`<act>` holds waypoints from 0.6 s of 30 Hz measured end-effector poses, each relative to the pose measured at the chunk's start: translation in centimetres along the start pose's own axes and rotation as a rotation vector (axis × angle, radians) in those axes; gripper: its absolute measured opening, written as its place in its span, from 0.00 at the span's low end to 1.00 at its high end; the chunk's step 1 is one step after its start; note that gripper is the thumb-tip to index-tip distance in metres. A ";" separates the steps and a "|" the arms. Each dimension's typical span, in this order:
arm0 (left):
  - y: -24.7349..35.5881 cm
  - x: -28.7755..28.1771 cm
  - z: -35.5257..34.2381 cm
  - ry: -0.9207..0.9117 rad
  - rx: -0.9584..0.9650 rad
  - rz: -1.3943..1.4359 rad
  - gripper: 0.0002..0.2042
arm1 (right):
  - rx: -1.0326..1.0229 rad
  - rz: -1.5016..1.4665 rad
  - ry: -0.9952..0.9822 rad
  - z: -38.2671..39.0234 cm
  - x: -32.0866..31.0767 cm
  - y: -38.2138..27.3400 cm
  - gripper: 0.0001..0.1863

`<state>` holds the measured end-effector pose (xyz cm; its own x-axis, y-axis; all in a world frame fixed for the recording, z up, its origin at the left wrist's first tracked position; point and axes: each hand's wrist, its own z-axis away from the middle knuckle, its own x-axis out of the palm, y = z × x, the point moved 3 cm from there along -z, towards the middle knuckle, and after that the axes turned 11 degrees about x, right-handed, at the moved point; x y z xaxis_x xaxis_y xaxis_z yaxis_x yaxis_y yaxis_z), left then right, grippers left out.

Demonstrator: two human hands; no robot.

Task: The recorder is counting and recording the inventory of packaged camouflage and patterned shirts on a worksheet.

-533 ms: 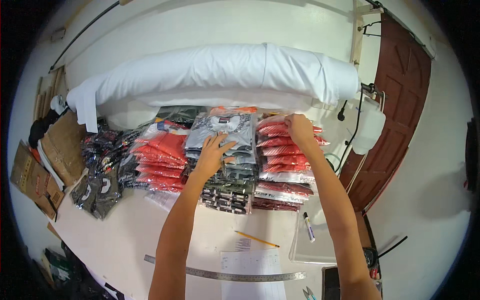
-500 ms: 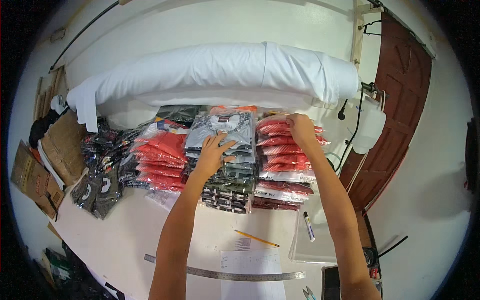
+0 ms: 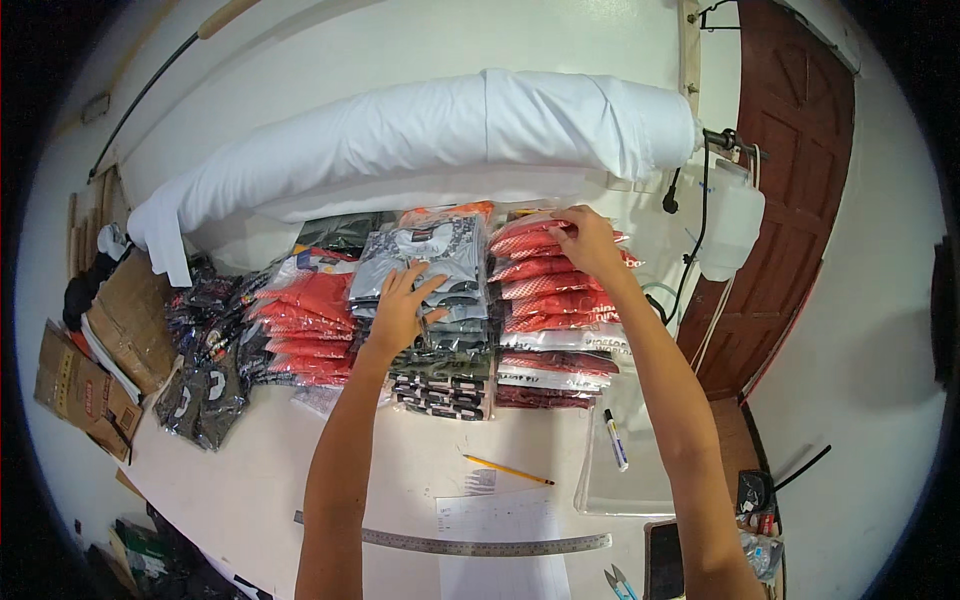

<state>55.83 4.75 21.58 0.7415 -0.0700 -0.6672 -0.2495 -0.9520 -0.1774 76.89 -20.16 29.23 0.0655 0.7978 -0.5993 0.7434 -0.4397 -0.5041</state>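
Note:
My left hand (image 3: 402,315) rests with fingers spread on a stack of bagged grey shirts (image 3: 425,255), the top one with a patterned collar area. Below these in the same pile lie darker bagged garments. My right hand (image 3: 588,242) is at the top of the right-hand stack of red bagged garments (image 3: 550,272). Its thumb and fingers are apart, bent over the uppermost red pack and touching it; some fingertips are hard to make out. To the left of the grey pile stands another stack of red packs (image 3: 300,315).
A roll of white fabric (image 3: 420,125) hangs behind the stacks. Nearer me lie a pencil (image 3: 508,469), marker (image 3: 615,440), paper (image 3: 500,512), metal ruler (image 3: 470,548) and thread snips (image 3: 619,582). Dark bagged garments (image 3: 205,395) and cardboard boxes (image 3: 85,390) are at the left.
The view has shifted slightly, so the stacks sit a little further left. My right hand's thumb and fingers have spread over the top red pack. My left hand stays on the grey stack.

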 end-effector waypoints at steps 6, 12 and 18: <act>3.3 -1.7 -0.4 0.142 -0.028 -0.088 0.32 | -0.063 -0.208 0.401 5.1 -4.0 0.0 0.14; 14.0 -2.9 11.8 0.294 -0.373 0.138 0.23 | 0.029 -0.392 0.493 16.8 -2.7 -3.2 0.12; 26.2 -3.6 22.7 0.008 -0.609 0.175 0.17 | 0.237 -0.456 0.051 33.2 3.9 -5.6 0.11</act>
<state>32.50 -13.16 2.91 0.7271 -0.2400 -0.6432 0.0297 -0.9250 0.3788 50.87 -28.22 9.06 -0.1934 0.9467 -0.2575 0.5332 -0.1188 -0.8376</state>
